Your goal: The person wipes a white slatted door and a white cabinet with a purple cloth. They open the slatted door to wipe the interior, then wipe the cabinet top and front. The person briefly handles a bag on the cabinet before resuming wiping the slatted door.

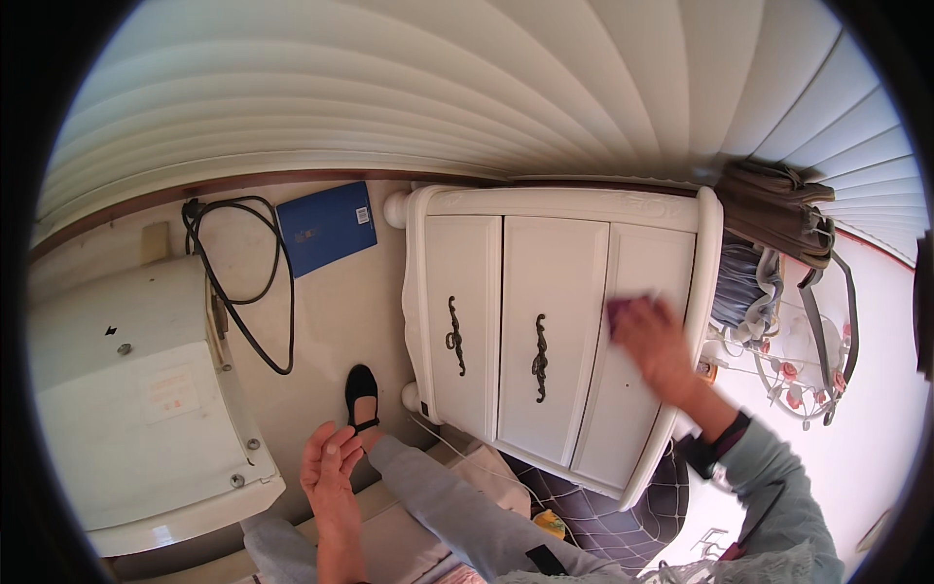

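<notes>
My right hand (653, 350) is blurred and presses a dark purple cloth (626, 314) against the rightmost drawer front (649, 274) of a white chest of drawers (558, 202). Dark ornate metal handles (540, 358) show on the other two drawer fronts; the one under my right hand shows a small hole and no visible handle. A dark band circles my right wrist. My left hand (332, 456) hangs in the air with fingers loosely curled, holding nothing, left of the chest and above my leg, near my black shoe (362, 394).
At the left stands a white metal-cased appliance (146, 409) with bolts. A looped black cable (292, 321) and a blue folder (328, 230) lie beside it. Brown bags (773, 208) and a rack with pink flowers (788, 372) are at the right. A white cord (481, 467) runs below the chest.
</notes>
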`<state>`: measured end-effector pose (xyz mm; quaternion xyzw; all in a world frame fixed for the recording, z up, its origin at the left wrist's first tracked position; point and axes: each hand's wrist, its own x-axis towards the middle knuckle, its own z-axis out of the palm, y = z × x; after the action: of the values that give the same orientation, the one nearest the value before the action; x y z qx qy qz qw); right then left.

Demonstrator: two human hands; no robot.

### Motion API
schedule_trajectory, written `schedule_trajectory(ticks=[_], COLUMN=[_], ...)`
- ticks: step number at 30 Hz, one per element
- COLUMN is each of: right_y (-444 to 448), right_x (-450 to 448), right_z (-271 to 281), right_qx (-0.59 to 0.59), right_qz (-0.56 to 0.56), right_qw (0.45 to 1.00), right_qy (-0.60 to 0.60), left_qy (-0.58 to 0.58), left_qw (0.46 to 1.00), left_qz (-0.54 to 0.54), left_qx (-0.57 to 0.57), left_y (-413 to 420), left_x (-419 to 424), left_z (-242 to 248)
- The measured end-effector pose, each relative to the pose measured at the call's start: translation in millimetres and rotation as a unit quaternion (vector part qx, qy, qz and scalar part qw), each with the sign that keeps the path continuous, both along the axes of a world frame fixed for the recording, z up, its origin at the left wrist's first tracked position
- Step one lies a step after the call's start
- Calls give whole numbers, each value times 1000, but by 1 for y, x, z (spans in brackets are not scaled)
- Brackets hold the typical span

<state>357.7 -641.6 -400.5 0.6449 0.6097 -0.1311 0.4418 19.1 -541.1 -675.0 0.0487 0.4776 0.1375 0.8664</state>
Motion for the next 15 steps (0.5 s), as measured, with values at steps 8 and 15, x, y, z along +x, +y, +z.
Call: schedule_trajectory(ticks=[8, 15], right_y=[36, -72], right_x=[22, -77], right_z=[30, 35], right_qx=[64, -175], right_qz=[39, -61], right_qw=[996, 978], right_qy=[-56, 94], left_qy=[-9, 8], left_qw=[1000, 1000], left_qz=[-15, -28], left_qx=[5, -3], left_y=[-2, -11], left_x=[-3, -4], left_z=[0, -1])
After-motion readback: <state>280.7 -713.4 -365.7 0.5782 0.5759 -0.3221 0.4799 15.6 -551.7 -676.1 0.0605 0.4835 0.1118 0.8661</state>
